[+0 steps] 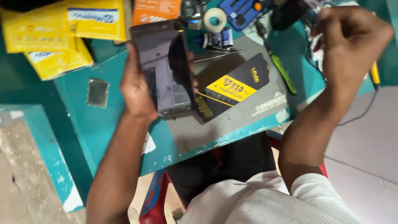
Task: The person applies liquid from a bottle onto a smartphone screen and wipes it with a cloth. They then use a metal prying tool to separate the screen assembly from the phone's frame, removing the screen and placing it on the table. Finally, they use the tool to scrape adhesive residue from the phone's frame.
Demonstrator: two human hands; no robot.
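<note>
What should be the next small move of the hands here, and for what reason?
Probably bring the right hand down to the phone. The left hand holds the phone tilted above the grey mat, while the right hand is raised, closed and blurred, away from it.

repair workshop | teal bench | grey work mat | screwdriver

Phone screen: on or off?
Off. The phone in the left hand shows a dark screen with only reflections.
</note>
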